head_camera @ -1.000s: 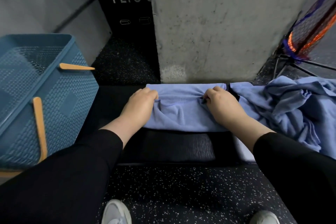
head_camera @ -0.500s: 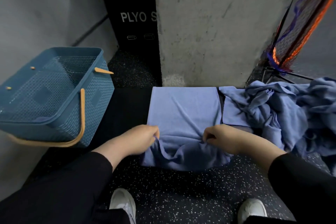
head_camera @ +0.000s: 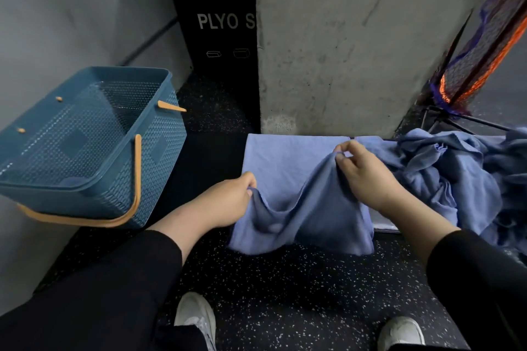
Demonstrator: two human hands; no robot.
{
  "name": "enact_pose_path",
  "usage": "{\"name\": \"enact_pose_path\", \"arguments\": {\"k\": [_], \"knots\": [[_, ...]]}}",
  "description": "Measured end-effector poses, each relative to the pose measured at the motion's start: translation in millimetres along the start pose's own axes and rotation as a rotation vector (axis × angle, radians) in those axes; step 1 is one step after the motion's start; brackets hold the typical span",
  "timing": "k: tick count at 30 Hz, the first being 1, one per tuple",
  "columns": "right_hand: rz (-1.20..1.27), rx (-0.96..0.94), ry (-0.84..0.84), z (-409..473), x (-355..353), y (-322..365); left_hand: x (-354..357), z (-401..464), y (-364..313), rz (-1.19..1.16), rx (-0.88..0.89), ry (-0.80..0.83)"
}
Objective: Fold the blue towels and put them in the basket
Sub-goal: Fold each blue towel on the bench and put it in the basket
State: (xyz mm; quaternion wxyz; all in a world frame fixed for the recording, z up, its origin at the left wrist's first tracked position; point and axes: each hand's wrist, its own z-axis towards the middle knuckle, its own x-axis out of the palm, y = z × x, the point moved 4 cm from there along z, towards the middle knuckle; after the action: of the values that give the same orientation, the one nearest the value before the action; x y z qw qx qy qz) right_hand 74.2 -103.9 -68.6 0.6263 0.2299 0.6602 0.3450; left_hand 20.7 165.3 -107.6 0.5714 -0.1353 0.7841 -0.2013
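The blue towel (head_camera: 288,179) lies on a dark tabletop (head_camera: 208,162) against the concrete pillar (head_camera: 342,37), its far part flat and its near edge lifted. The left hand (head_camera: 225,199) pinches that edge at about 9 o'clock of the cloth, fingers curled tight on the hem; the right hand (head_camera: 368,177) pinches a raised peak at about 2 o'clock, thumb and forefinger closed on the fabric. Between the two grips the cloth sags in a soft trough, and the slack hangs over the tabletop's front.

It looks thin, light and limp, so it should fold without resistance but will not keep a crease unless smoothed flat. Holding it at the two corners of one edge, taut, would likely keep the fold square.

A heap of unfolded towels (head_camera: 456,174) sits at 3 o'clock, touching the one in hand. The basket (head_camera: 119,168) stands at 9 o'clock, well apart, tilted against the wall.
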Motion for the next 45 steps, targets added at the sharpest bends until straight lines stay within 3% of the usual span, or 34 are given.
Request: {"name": "enact_pose_path", "arguments": {"k": [4, 8, 10, 13, 17, 20, 29, 32, 36, 41, 45], "knots": [[-0.047, 0.032, -0.083, 30, 7, -13, -15, 19, 2, -0.087, -0.061, -0.021], [-0.26, 0.071, 0.024, 50, 25, -44, -60, 41, 1, -0.288, -0.051, -0.377], [-0.312, 0.099, 0.058, 55, 30, -53, -67, 54, 0, -0.285, -0.031, -0.457], [-0.345, 0.056, 0.064, 62, 34, -56, -54, 79, -2, -0.097, -0.017, -0.446], [-0.355, 0.017, 0.056, 65, 36, -56, -20, 103, 9, 0.062, -0.029, -0.296], [-0.367, -0.015, 0.064, 61, 37, -53, -12, 103, 16, 0.102, -0.056, -0.269], [-0.457, -0.038, 0.271, 19, 41, -32, -9, 60, 17, 0.302, -0.012, -0.151], [-0.476, -0.07, 0.336, 2, 38, -25, -7, 41, 14, 0.318, 0.012, -0.146], [-0.331, -0.186, 0.088, -4, 21, -8, -14, 28, 13, 0.208, 0.047, -0.224], [-0.267, 0.0, 0.117, 19, 22, -25, -16, 39, 21, 0.096, -0.027, -0.133], [-0.248, 0.115, 0.072, 37, 20, -41, -26, 60, 23, 0.052, -0.093, -0.198]]}}
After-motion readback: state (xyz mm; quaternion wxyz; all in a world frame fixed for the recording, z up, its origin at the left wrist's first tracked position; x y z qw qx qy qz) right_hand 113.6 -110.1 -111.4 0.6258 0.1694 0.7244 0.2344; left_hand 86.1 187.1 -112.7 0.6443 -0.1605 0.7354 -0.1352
